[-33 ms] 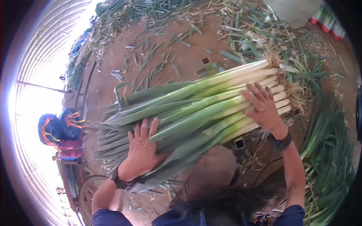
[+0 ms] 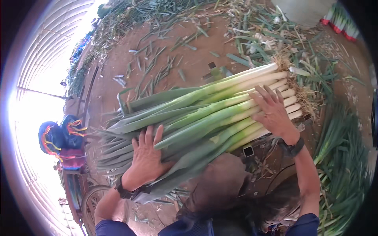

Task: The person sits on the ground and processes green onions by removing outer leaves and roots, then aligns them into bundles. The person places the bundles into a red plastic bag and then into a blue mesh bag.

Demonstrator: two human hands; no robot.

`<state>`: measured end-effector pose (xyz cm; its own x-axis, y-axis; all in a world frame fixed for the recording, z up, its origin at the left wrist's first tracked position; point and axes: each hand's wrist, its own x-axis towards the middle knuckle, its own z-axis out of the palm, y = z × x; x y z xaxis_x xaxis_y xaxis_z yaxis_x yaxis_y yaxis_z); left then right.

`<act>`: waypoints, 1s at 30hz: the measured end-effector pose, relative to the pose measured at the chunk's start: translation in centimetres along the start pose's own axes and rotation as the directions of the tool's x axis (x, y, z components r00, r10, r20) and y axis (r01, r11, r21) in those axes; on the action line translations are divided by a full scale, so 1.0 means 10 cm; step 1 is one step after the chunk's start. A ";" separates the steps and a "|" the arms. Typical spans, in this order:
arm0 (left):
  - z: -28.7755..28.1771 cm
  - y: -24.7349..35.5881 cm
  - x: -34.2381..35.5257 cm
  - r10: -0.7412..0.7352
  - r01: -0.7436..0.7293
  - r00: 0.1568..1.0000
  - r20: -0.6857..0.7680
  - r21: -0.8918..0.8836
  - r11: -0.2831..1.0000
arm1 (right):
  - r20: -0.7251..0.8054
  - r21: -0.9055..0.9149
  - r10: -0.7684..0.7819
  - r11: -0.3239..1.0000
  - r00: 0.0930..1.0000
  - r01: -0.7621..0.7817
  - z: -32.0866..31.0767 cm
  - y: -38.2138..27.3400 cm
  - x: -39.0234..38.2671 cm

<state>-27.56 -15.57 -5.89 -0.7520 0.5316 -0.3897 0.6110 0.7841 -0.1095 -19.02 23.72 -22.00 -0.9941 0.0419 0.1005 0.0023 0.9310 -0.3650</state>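
A wide bunch of long green onions (image 2: 220, 106) lies across in front of me, white root ends at the right and grey-green leaves fanning to the left. My left hand (image 2: 145, 159) rests on the leaves, its fingers stretched out and apart. Over the pale stalks near the roots, my right hand (image 2: 272, 116) lies with fingers spread, pressing from above rather than wrapping round them. Stringy roots (image 2: 305, 98) stick out past the white ends. What supports the bunch is mostly hidden beneath it and by my brown-clad leg (image 2: 220, 177).
More green onions (image 2: 342, 157) are heaped at the right. Trimmed leaves and scraps (image 2: 256, 39) litter the brown ground (image 2: 169, 35) beyond the bunch. Bundles with red ends (image 2: 340, 23) stand at the far right. On the left is a spoked wheel (image 2: 94, 200) below a dark blue bundle (image 2: 61, 135).
The whole view has shifted very slightly. Both hands stay in place on the green onions.
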 end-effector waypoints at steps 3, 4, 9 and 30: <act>-0.02 -0.04 0.07 0.024 -0.024 1.000 -0.002 -0.004 1.000 | -0.107 -0.040 -0.116 0.993 0.987 0.113 -0.04 0.00 0.31; -0.03 -0.04 0.06 0.031 -0.031 0.999 -0.006 -0.006 0.999 | -0.188 -0.061 -0.189 0.982 0.964 0.181 -0.03 0.01 0.41; -0.06 -0.05 0.03 0.060 -0.060 0.998 0.001 0.028 0.998 | 0.264 -0.028 0.021 1.000 0.964 -0.014 0.04 0.00 0.55; -0.26 0.18 3.47 0.321 -0.264 0.880 0.351 -0.201 0.943 | -0.008 0.165 0.056 0.985 0.998 -0.054 0.29 -0.04 0.32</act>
<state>-53.25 5.11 -17.25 -0.3787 0.6070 -0.6987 0.7254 0.6635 0.1832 -22.46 22.40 -24.16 -0.9915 0.0971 0.0867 0.0384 0.8546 -0.5178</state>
